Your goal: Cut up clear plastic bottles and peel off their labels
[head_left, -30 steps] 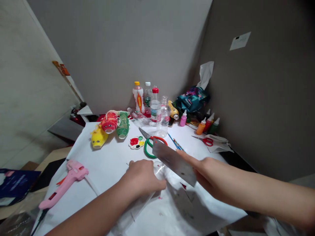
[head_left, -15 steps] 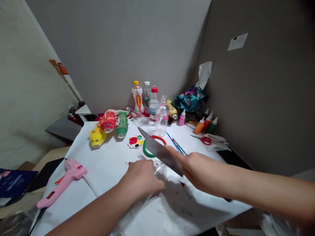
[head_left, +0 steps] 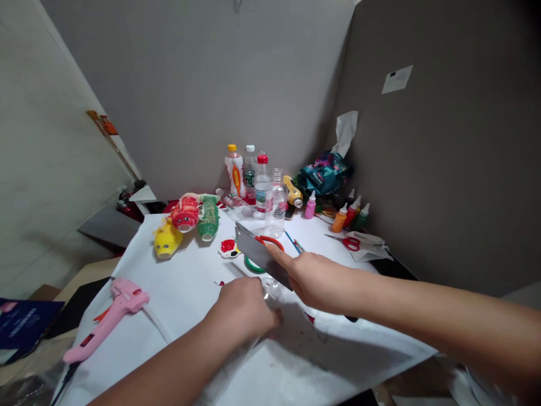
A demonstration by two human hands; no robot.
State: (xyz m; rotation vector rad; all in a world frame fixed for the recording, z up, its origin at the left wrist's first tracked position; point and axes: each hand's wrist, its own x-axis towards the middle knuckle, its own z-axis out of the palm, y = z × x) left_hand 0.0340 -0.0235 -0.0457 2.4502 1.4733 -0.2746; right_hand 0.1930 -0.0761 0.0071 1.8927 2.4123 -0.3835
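My left hand (head_left: 245, 304) is closed around a clear plastic bottle (head_left: 273, 287) lying on the white-covered table; most of the bottle is hidden under my hand and forearm. In my right hand (head_left: 315, 279) is a knife with a broad metal blade (head_left: 260, 254), its handle covered by my fingers. The blade is over the table, above and just beyond the bottle, and I cannot tell whether they touch. Behind the blade are a roll with a green rim (head_left: 253, 266) and a red-orange handle (head_left: 273, 242), both partly covered. A paint palette (head_left: 228, 247) lies to their left.
A pink glue gun (head_left: 120, 316) lies at left. Yellow (head_left: 168, 239), red (head_left: 185, 213) and green (head_left: 208, 219) painted bottle figures stand behind it. Several bottles (head_left: 262, 189) stand at the back. Red-handled scissors (head_left: 350, 243), paint bottles (head_left: 339, 218) and a tissue pack (head_left: 323, 173) are at right.
My right hand has moved a little left and up with the knife, its blade now covering part of the palette. My left hand stays on the clear bottle. The view has shifted slightly.
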